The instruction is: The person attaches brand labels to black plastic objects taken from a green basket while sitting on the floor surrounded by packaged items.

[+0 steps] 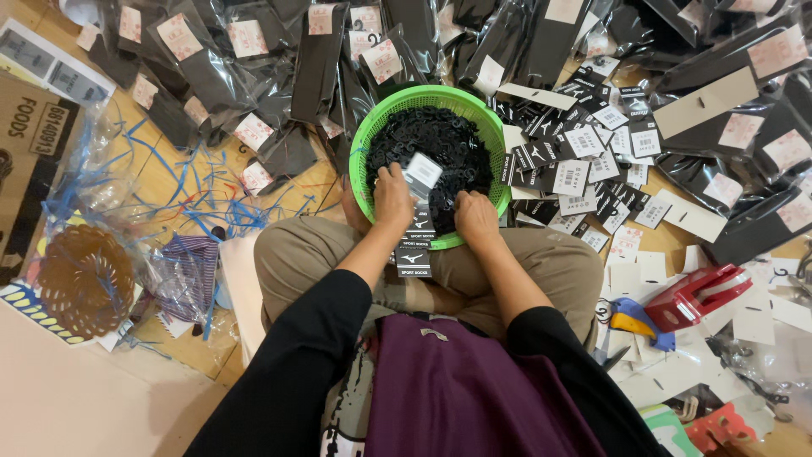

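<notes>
Wooden floor around you is heaped with bagged black socks [254, 76]. Your left hand [393, 196] pinches a card label [421, 173] over the green basket [365, 140] of black hooks [440, 140] between your knees — your right hand [476, 216] seemingly curls in among them.

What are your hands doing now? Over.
Left hand holds a card label over the green basket. Right hand is in the small black hooks. Nothing blocking.
</notes>
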